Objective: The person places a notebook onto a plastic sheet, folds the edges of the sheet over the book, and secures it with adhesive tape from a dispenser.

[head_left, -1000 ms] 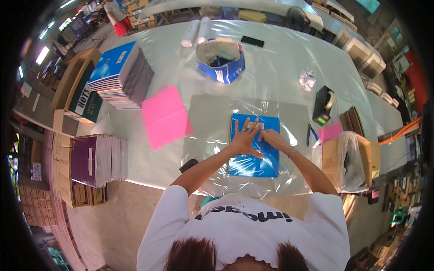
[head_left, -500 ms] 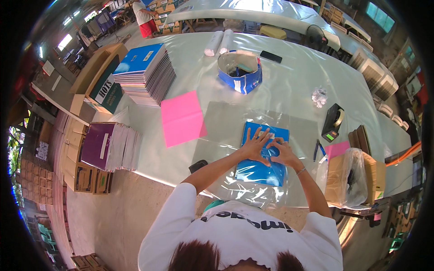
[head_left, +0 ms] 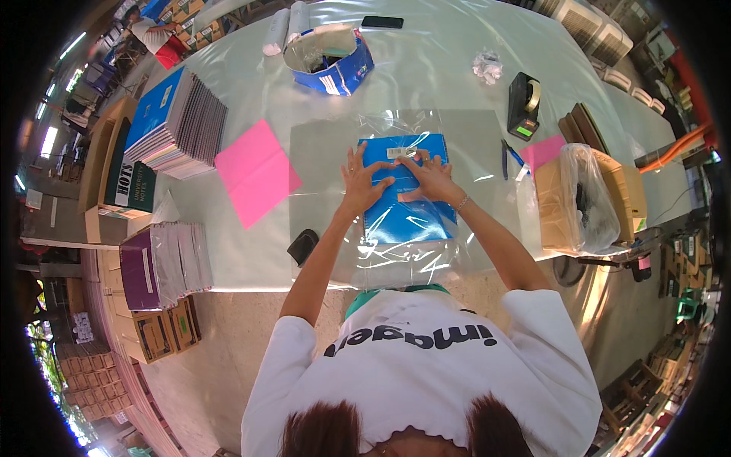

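Note:
A blue notebook [head_left: 407,221] lies flat in front of me, with clear plastic film [head_left: 411,270] around and over it. My left hand [head_left: 363,181] rests along the notebook's left side, fingers and thumb apart. On the upper right part of the cover lies my right hand [head_left: 432,178], its fingers spread and its thumb pointing left. Both hands press on the cover without gripping anything. Beneath the notebook is a grey mat [head_left: 324,164]. A small black object [head_left: 303,247] sits by my left forearm.
Stacked notebooks [head_left: 179,122] and purple-covered ones [head_left: 148,266] stand at left, near a pink sheet [head_left: 259,174]. A blue container [head_left: 335,72] and phone [head_left: 382,22] lie beyond. Rightward are a tape dispenser [head_left: 524,107], pliers [head_left: 504,158] and a plastic-lined cardboard box [head_left: 632,194].
My left hand has moved from the notebook's middle to its left side. My right hand has opened out over the upper cover. The whole view has shifted.

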{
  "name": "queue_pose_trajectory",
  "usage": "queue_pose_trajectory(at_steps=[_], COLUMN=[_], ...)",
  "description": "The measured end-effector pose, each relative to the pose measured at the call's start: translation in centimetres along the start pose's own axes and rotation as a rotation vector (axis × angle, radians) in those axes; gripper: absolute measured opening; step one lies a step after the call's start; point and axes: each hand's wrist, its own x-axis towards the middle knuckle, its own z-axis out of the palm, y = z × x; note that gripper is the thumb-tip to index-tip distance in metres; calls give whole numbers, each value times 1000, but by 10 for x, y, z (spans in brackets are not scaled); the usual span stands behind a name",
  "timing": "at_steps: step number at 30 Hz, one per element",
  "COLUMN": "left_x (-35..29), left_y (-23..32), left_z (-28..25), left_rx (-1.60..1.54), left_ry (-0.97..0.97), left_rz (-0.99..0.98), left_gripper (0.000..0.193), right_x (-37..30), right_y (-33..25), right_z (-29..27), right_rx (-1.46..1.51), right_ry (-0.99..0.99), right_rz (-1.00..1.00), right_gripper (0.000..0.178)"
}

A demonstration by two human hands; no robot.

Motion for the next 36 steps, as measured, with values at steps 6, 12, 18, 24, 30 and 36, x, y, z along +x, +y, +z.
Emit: queue_pose_trajectory(at_steps=[6,12,18,24,30,36], left_x=[-7,-7,-5,-11,-4,-14], left_y=[-2,4,6,11,17,10], left_z=[0,-5,-7,-10,-5,-10], left_rx=[35,131,225,211,194,205], left_ry=[-41,-70,-123,-137,-164,-159], left_rz=[-108,-73,-106,-190,-187,-235], left_gripper=[47,57,63,66,70,70], right_x=[3,4,-3,20,16,23], right_y=[-1,-1,3,111,298,312], right_z=[4,5,4,-22,-88,-94], right_rx=[-60,-18,61,464,469,1087], right_ry=[-28,-8,-8,730,1071,855], right_rz=[23,4,-55,245,898,787], right_gripper=[88,86,80,57,38,29])
